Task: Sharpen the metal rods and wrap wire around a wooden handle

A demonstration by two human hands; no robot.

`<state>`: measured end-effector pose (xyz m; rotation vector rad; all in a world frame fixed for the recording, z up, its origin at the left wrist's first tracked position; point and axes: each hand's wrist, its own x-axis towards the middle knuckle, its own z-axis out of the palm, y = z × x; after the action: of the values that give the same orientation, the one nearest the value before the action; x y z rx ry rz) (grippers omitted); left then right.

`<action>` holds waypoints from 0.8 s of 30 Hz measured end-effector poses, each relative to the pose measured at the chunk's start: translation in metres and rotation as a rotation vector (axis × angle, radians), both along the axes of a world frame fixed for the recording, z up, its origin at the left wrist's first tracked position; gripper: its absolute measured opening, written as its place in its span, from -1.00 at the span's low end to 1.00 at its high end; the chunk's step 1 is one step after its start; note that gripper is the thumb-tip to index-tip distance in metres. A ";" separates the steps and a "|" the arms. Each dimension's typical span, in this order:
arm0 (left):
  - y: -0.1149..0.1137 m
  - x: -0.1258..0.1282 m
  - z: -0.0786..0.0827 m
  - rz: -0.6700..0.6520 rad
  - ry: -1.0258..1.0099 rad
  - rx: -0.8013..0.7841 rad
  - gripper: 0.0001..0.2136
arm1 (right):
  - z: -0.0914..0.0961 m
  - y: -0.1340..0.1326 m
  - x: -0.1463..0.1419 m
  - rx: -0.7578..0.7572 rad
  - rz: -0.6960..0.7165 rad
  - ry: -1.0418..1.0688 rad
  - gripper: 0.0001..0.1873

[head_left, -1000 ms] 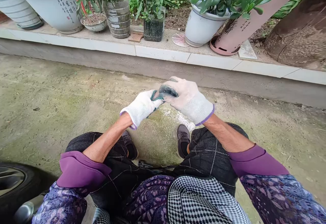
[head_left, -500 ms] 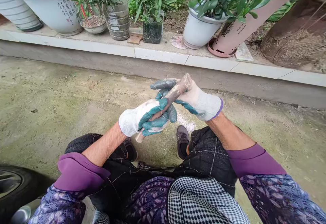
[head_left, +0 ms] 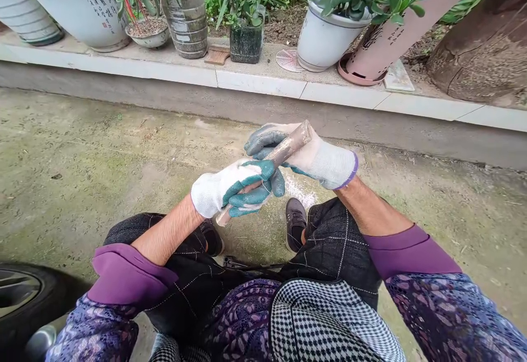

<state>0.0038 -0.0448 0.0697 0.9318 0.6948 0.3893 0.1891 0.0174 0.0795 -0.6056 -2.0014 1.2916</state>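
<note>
Left hand (head_left: 218, 192) clamps a worn wooden handle (head_left: 288, 151) at centre frame, fingers (head_left: 251, 205) wrapped round its lower part; right hand (head_left: 317, 159) cups the upper end. Looks stiff, fairly light, probably smooth; best held mid-shaft.

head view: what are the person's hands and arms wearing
The left hand and right hand wear white knit gloves with teal rubber coating on the fingers and palms; the right glove has a purple cuff edge. Above the bare forearms are plain purple sleeve bands, then purple patterned sleeves.
</note>
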 end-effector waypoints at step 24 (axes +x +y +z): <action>0.021 0.005 -0.002 0.702 0.136 0.470 -0.68 | -0.005 -0.007 -0.005 -0.137 -0.357 -0.060 -0.84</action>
<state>0.0083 -0.0242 0.0676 1.1433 1.0784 1.1549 0.1844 0.0106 0.0748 -1.0261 -1.7581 1.2061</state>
